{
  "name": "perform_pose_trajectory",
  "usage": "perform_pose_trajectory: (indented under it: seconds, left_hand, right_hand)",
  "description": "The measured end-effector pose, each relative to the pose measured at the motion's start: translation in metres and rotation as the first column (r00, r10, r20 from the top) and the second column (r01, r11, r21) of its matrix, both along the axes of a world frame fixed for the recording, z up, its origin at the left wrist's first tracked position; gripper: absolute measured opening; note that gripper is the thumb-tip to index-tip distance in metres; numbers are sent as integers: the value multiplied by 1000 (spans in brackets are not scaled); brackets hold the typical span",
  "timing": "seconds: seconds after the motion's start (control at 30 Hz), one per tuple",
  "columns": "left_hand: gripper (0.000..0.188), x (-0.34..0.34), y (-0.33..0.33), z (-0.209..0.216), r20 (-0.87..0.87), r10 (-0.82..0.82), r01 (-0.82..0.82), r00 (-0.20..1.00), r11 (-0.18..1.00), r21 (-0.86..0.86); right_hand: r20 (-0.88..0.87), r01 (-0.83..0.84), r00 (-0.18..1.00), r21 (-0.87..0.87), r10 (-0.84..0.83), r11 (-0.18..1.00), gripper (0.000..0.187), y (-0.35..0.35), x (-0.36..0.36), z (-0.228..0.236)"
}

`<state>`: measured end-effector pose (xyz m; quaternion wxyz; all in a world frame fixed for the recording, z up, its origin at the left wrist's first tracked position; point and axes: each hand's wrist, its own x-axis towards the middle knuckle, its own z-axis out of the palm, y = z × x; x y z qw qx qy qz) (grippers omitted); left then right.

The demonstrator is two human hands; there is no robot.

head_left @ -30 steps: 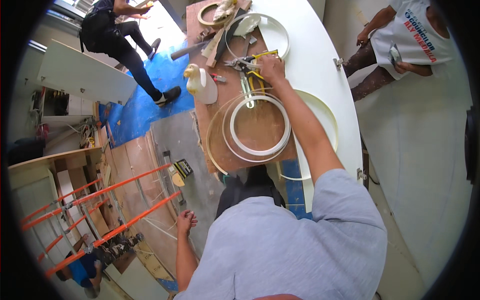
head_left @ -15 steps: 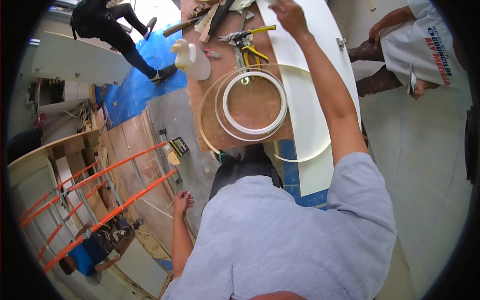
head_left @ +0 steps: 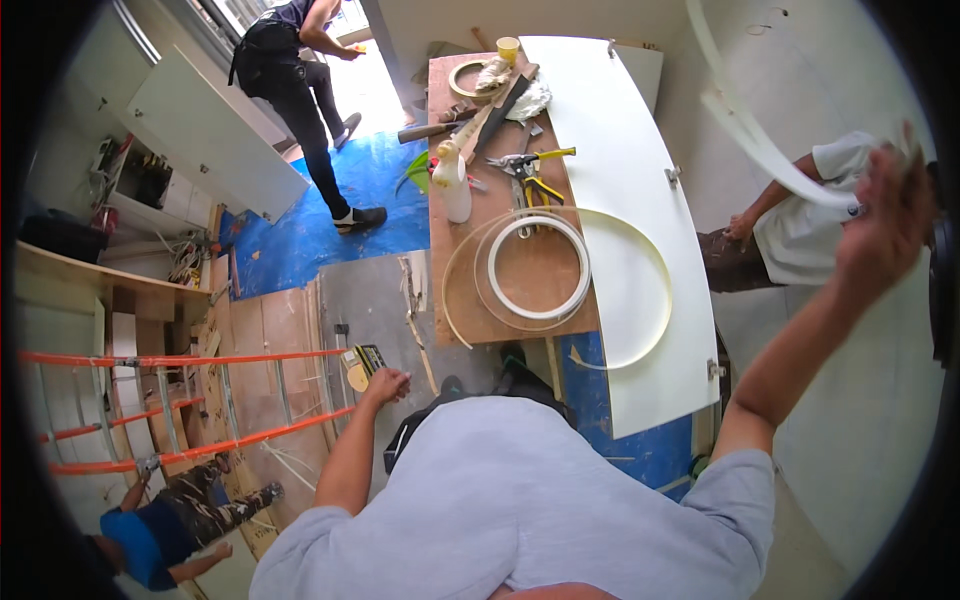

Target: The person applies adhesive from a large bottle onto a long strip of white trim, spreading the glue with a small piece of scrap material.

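My right hand [head_left: 880, 225] is raised at the far right, its fingers blurred by motion. It grips a curved white strip of edge banding [head_left: 745, 125], which reaches past the top edge of the picture. My left hand [head_left: 388, 386] hangs low on the left with its fingers curled in and nothing visible in them. Ahead of me, a white coil of edge banding [head_left: 497, 280] lies on the brown wooden worktop [head_left: 465, 312]. Its loose outer loops spread onto the long white panel [head_left: 655, 385] beside it.
Yellow-handled pliers [head_left: 540, 190] and a white bottle [head_left: 455, 192] lie beyond the coil. An orange ladder [head_left: 240, 430] is at left. One person [head_left: 310, 110] stands far ahead, another [head_left: 800, 225] at right, a third [head_left: 160, 535] at lower left. Blue sheeting [head_left: 295, 225] covers some floor.
My right hand has swung from above the panel's far end to the far right, now with the white strip. My left hand has risen slightly. The view has shifted, showing more of the worktop's far end.
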<state>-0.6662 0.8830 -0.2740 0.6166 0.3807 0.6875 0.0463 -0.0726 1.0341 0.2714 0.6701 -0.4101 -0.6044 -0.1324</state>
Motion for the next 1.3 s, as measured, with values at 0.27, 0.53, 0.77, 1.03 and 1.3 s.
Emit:
perform_pose_trajectory:
  seconds: [0.27, 0.53, 0.77, 1.03, 1.3]
  left_hand:
    - [25, 16, 34, 13, 229, -249, 260, 941, 966, -16]
    - [26, 176, -3, 177, 919, -110, 173, 379, 984, 46]
    - [35, 259, -22, 261, 987, 120, 402, -106, 913, -67]
    - [59, 325, -112, 252, 970, 212, 602, -122, 793, -98]
    - [30, 371, -212, 229, 991, 81, 555, -103, 832, -10]
  right_hand:
    - [92, 208, 978, -359, -187, 910, 48, -272, -73, 28]
    - [171, 312, 935, -813, -311, 492, 39, -406, -166, -45]
    - [-243, 9, 793, -912, -558, 409, 36, -471, -179, -149]
    - [-252, 67, 668, -917, -700, 394, 32, -530, -170, -223]
    - [-345, 25, 683, -870, -644, 492, 33, -580, -131, -241]
